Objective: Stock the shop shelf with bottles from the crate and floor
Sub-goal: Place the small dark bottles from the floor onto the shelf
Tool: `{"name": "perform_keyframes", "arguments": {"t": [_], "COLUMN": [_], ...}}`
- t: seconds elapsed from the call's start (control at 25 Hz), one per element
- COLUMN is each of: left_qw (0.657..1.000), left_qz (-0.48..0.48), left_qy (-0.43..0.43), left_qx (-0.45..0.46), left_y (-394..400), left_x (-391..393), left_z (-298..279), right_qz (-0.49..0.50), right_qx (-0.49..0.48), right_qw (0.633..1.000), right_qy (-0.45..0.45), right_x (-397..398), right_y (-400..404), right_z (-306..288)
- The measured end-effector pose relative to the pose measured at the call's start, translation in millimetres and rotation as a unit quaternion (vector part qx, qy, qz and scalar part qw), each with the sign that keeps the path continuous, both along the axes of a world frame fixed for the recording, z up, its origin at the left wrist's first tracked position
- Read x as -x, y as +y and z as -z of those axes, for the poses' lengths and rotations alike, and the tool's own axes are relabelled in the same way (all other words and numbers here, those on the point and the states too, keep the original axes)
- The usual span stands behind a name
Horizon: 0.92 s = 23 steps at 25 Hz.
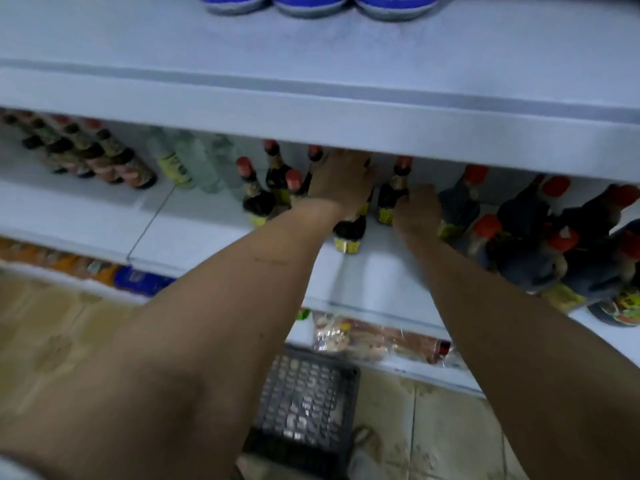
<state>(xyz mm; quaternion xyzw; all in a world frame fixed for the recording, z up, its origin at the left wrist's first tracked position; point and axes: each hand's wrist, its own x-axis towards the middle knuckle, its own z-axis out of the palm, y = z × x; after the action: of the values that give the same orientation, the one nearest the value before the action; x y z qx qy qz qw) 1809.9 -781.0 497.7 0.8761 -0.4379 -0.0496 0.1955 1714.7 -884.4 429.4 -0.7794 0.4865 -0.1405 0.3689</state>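
Both my arms reach into the middle white shelf (194, 237). My left hand (341, 183) covers the neck and top of a dark sauce bottle (349, 233) with a yellow label, which stands on the shelf; my fingers wrap over it. My right hand (417, 207) grips the side of another dark red-capped bottle (393, 192) just to the right. Several matching red-capped bottles (258, 199) stand behind and left of my left hand. The black plastic crate (308, 400) sits on the floor below, and I see no bottles in it.
Larger dark red-capped bottles (540, 244) crowd the shelf's right end. Clear bottles (197, 164) and small dark bottles (104, 157) stand to the left. The upper shelf edge (311, 112) overhangs my hands. Packaged goods (377, 337) lie on the bottom shelf above a tiled floor (433, 427).
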Motion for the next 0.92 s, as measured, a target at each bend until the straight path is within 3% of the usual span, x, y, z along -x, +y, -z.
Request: {"name": "perform_keyframes", "arguments": {"t": [0.08, 0.2, 0.44, 0.6, 0.72, 0.92], "left_qw": [1.0, 0.998, 0.954, 0.919, 0.899, 0.882], "left_qz": [-0.02, -0.059, -0.204, -0.253, -0.316, -0.349], "left_qy": [-0.011, 0.003, 0.164, 0.224, 0.241, 0.264], "left_qx": [0.003, -0.026, -0.147, -0.202, -0.185, -0.175], "left_y": [43.7, 135.5, 358.6, 507.7, 599.0, 679.0], "left_x": [21.8, 61.8, 116.4, 145.2, 159.9, 165.2], "left_z": [-5.8, 0.4, 25.4, 13.7, 11.8, 22.9], "right_qz": [-0.012, -0.132, -0.316, -0.377, -0.405, -0.427], "right_qx": [0.012, 0.042, -0.03, -0.025, -0.029, -0.064], "right_qw": [1.0, 0.99, 0.943, 0.911, 0.894, 0.868], "right_qy": [-0.025, 0.012, 0.101, 0.164, 0.188, 0.244], "right_x": [27.8, 62.0, 94.8, 109.7, 115.1, 110.7], "right_y": [43.9, 133.4, 323.7, 449.9, 529.4, 602.8], "right_z": [-10.4, -18.9, -26.9, -38.3, -48.1, -40.1]}}
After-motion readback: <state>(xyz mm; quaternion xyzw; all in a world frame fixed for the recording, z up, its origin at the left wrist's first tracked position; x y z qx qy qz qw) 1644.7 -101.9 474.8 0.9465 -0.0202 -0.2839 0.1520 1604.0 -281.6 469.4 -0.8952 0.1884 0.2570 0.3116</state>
